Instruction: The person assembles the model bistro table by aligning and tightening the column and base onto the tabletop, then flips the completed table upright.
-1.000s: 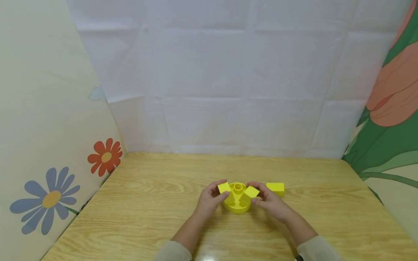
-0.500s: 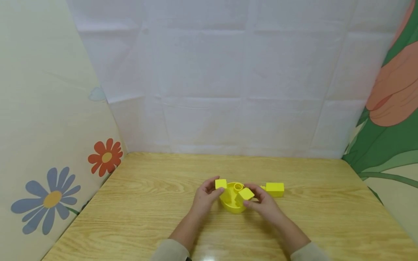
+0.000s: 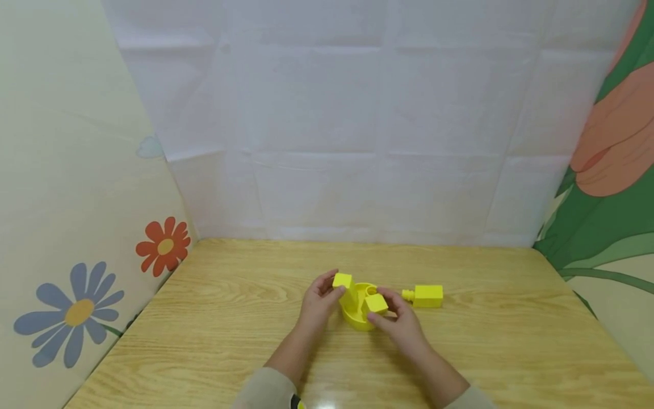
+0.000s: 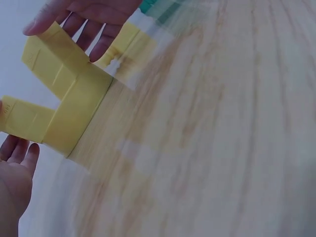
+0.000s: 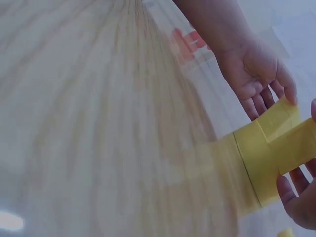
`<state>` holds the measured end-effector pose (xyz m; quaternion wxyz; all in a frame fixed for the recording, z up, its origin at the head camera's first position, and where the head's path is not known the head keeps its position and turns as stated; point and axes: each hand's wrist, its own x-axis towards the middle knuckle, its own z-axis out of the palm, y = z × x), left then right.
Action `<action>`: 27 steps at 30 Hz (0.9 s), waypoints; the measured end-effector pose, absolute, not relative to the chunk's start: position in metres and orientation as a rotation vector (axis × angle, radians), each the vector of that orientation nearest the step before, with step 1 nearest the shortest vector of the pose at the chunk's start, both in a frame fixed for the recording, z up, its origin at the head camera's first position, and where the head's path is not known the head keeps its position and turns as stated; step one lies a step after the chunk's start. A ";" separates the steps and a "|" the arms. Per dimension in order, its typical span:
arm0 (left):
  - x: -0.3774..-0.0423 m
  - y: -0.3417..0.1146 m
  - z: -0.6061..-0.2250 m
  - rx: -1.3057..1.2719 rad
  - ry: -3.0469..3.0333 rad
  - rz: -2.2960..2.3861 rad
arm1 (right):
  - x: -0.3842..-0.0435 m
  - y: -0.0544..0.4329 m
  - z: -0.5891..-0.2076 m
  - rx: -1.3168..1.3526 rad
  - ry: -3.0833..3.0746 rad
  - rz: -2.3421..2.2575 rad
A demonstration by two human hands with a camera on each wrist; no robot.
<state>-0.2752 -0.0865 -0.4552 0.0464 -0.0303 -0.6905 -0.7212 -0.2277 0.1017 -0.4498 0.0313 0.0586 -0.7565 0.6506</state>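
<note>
In the head view a round yellow base with a raised ring socket stands on the table. Two square-ended yellow blocks rise from it. My left hand pinches the left block between thumb and fingers. The right block tilts outward, and my right hand grips it near its top. From the left wrist, both blocks show leaning apart, their lower ends at the base. The right wrist view shows the base low on the tabletop. Their joints inside the base are hidden.
A third yellow block with a notched peg lies on the wooden table, right of my right hand. A white cloth hangs behind the table, and flower-printed panels stand at the sides.
Both hands have shifted left with the blocks and the base. The left block now stands more upright. The third block's peg has come into sight beside my right hand.
</note>
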 end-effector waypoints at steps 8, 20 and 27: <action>-0.274 -0.088 -0.454 -0.142 -2.123 -2.170 | -0.229 0.107 -0.450 0.138 -2.344 1.985; -0.248 -0.092 -0.453 -0.070 -2.002 -1.959 | -0.237 0.161 -0.437 0.046 -2.400 1.747; -0.228 -0.072 -0.452 -0.159 -1.993 -1.976 | -0.246 0.191 -0.439 -0.016 -2.451 1.653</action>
